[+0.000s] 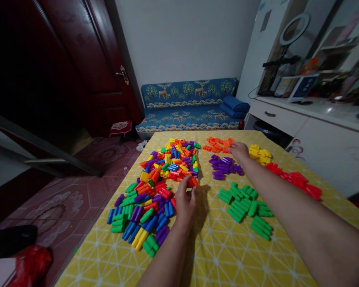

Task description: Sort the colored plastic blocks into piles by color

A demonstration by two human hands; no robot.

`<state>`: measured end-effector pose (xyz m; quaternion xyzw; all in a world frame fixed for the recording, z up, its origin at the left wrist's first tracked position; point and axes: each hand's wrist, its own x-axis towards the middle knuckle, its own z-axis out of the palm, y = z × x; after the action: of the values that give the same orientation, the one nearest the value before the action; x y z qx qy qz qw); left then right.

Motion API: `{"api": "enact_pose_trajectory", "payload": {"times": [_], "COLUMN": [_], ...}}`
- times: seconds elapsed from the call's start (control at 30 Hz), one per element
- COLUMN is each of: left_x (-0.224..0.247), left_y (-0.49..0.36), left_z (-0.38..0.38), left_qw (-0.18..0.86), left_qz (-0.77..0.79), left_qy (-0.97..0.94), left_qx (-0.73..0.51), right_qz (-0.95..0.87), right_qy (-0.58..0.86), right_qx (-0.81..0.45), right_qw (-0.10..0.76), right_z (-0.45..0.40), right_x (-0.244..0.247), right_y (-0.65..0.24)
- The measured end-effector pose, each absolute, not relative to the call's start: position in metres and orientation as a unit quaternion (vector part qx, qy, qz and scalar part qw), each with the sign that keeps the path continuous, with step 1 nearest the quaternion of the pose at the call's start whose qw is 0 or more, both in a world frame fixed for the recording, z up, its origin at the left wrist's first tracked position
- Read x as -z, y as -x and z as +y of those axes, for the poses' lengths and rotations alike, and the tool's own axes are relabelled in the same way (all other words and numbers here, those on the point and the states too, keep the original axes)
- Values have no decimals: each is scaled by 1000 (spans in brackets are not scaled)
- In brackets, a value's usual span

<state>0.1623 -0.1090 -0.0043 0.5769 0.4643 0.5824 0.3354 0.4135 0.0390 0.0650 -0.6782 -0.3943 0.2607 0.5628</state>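
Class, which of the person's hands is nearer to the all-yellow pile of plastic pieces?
Right. The right hand is close beside the all-yellow pile, at the orange plastic pieces; the left hand is farther off, beside the multicoloured heap of plastic pieces.

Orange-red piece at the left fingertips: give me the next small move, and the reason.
Probably lift the orange-red piece clear of the mixed pile and bring it toward the right hand. The left hand appears to pinch it at that pile's edge, while the right is at the orange pieces, which lie grouped by colour.
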Motion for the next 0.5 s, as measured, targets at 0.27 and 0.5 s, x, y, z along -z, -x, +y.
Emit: {"api": "enact_pose_trajectory", "payload": {"times": [0.27, 0.5], "left_x": [3, 1], "left_y": [-162, -162], "left_z": [-109, -110], "left_qw": [349, 375], "left_qz": [471, 465], "left_qy": [-567, -562], "left_qx": [-579, -572], "right_qz": [-550, -686], "right_qy": [578, 470], "right_qx": [-351, -430], "right_qw": [490, 351], "right_z": [-24, -72], "right_x": [-59, -62], "right_y": [-344, -313]}}
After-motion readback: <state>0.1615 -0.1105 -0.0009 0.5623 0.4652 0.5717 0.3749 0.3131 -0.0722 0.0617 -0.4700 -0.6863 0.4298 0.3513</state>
